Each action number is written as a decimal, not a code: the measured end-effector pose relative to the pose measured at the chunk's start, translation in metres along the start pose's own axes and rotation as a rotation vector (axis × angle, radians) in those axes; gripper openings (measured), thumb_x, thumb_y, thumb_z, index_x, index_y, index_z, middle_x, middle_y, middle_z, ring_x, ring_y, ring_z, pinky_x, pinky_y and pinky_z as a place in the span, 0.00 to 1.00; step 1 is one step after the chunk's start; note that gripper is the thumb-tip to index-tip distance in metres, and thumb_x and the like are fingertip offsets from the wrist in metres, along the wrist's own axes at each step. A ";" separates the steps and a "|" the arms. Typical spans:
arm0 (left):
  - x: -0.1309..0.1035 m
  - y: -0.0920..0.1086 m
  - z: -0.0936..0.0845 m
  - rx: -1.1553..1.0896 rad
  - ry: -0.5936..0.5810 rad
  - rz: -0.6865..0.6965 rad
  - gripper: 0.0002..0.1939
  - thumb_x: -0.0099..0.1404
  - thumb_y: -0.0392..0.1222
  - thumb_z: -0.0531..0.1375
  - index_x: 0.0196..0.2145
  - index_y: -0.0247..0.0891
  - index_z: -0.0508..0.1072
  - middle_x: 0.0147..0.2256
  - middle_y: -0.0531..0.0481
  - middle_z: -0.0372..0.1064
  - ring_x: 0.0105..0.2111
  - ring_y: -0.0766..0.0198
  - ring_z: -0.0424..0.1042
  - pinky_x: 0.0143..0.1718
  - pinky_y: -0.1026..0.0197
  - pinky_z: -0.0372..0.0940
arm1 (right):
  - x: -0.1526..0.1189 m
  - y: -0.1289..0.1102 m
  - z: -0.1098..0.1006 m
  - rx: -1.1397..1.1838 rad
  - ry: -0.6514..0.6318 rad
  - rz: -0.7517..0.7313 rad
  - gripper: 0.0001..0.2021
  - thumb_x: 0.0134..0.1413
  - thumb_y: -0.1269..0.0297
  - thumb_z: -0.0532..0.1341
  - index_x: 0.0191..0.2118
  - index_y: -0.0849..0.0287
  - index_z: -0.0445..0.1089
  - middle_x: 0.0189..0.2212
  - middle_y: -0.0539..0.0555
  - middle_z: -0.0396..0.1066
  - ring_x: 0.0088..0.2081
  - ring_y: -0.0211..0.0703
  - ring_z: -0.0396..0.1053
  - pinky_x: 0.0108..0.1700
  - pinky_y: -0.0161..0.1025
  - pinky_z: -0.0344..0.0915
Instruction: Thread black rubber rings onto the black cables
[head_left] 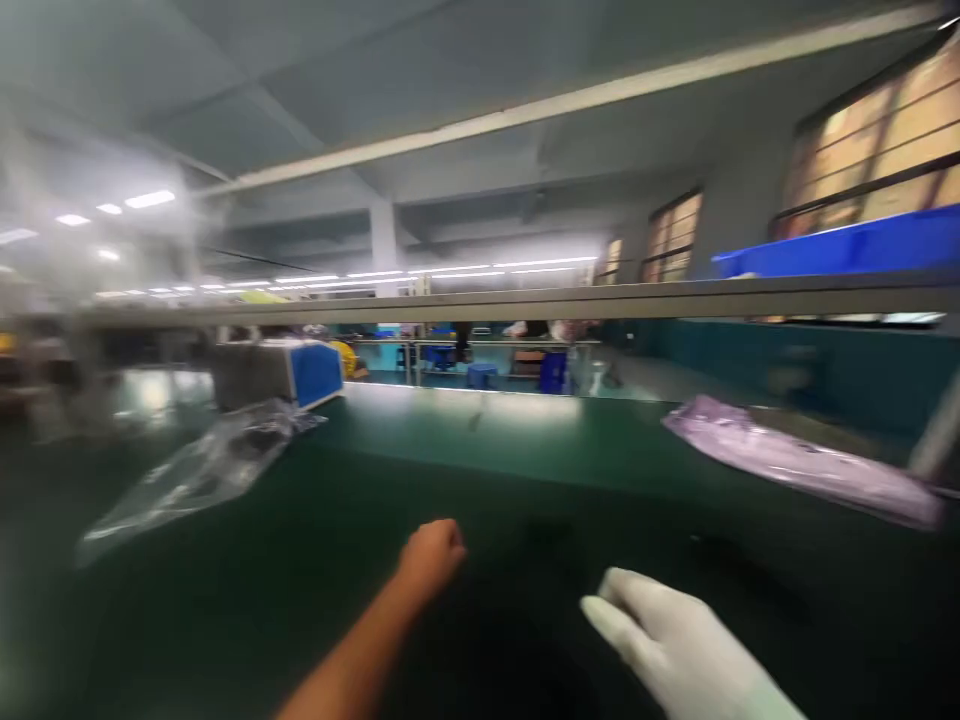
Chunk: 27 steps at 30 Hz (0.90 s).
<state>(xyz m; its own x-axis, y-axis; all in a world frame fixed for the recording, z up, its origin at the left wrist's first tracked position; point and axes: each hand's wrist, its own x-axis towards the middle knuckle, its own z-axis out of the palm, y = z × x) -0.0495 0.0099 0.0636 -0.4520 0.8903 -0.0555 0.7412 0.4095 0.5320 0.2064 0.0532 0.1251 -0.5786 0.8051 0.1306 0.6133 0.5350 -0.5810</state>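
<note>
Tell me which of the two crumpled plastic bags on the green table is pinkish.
The pinkish bag is the one on the right, beyond the right hand; the clear bag lies on the left, by the blue-ended box.

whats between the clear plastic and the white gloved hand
The bare left hand, over the green tabletop, lies between the clear plastic and the gloved right hand, in the head view.

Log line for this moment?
left hand: bare, curled | right hand: white-gloved, no object visible | glossy pink bundle: right, on dark green tabletop
</note>
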 end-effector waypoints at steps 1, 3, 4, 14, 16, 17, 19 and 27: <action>0.011 -0.004 0.009 -0.004 -0.016 0.013 0.11 0.65 0.45 0.57 0.39 0.35 0.71 0.39 0.48 0.70 0.39 0.61 0.70 0.42 0.53 0.65 | -0.004 -0.004 -0.005 -0.036 -0.071 0.067 0.12 0.52 0.56 0.53 0.23 0.55 0.63 0.20 0.49 0.65 0.25 0.40 0.64 0.27 0.35 0.56; 0.026 -0.002 0.029 -0.023 -0.030 0.057 0.11 0.66 0.46 0.56 0.39 0.34 0.70 0.38 0.49 0.70 0.38 0.62 0.70 0.41 0.53 0.66 | -0.006 -0.015 -0.006 -0.053 -0.158 0.130 0.10 0.53 0.58 0.50 0.25 0.54 0.63 0.22 0.49 0.66 0.25 0.40 0.63 0.27 0.35 0.55; 0.029 0.002 0.038 -0.036 -0.028 0.083 0.11 0.66 0.45 0.56 0.39 0.35 0.71 0.38 0.49 0.70 0.38 0.62 0.70 0.42 0.53 0.66 | -0.006 -0.019 -0.004 -0.058 -0.164 0.132 0.10 0.54 0.59 0.50 0.26 0.54 0.63 0.23 0.49 0.66 0.26 0.40 0.63 0.27 0.35 0.55; 0.024 0.018 0.047 -0.391 -0.012 0.160 0.03 0.57 0.35 0.56 0.28 0.37 0.70 0.30 0.50 0.68 0.34 0.61 0.68 0.39 0.59 0.59 | -0.002 -0.014 0.006 0.022 -0.097 0.167 0.10 0.55 0.62 0.47 0.26 0.54 0.61 0.22 0.47 0.63 0.23 0.37 0.58 0.25 0.34 0.51; 0.009 0.023 0.037 -0.525 -0.092 0.176 0.06 0.58 0.40 0.55 0.30 0.37 0.70 0.27 0.51 0.69 0.29 0.63 0.67 0.32 0.62 0.59 | 0.003 -0.013 0.012 0.060 -0.065 0.192 0.10 0.55 0.63 0.47 0.29 0.54 0.63 0.22 0.48 0.65 0.24 0.38 0.60 0.25 0.34 0.53; 0.000 0.027 0.033 -0.587 -0.135 0.191 0.07 0.58 0.41 0.55 0.30 0.36 0.70 0.27 0.51 0.69 0.28 0.64 0.66 0.31 0.63 0.59 | 0.005 -0.014 0.015 0.096 -0.047 0.203 0.09 0.54 0.63 0.48 0.32 0.53 0.64 0.23 0.48 0.66 0.25 0.38 0.61 0.26 0.34 0.55; -0.019 0.040 0.028 -0.692 -0.210 0.220 0.08 0.55 0.42 0.55 0.29 0.36 0.70 0.26 0.51 0.70 0.27 0.65 0.66 0.30 0.64 0.59 | 0.008 -0.015 0.024 0.213 -0.014 0.202 0.09 0.52 0.63 0.52 0.37 0.53 0.66 0.27 0.49 0.69 0.27 0.38 0.65 0.29 0.34 0.58; -0.034 0.044 -0.002 -0.879 -0.006 0.175 0.06 0.53 0.42 0.55 0.26 0.37 0.67 0.24 0.53 0.68 0.23 0.69 0.60 0.27 0.66 0.54 | 0.011 -0.008 0.030 0.430 0.060 0.206 0.05 0.48 0.69 0.51 0.25 0.58 0.62 0.18 0.46 0.62 0.20 0.34 0.64 0.24 0.30 0.58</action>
<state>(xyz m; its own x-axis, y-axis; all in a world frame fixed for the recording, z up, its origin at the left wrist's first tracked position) -0.0029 -0.0025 0.0901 -0.3640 0.9276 0.0839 0.1501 -0.0305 0.9882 0.1788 0.0499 0.1067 -0.4284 0.9034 0.0171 0.4268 0.2190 -0.8774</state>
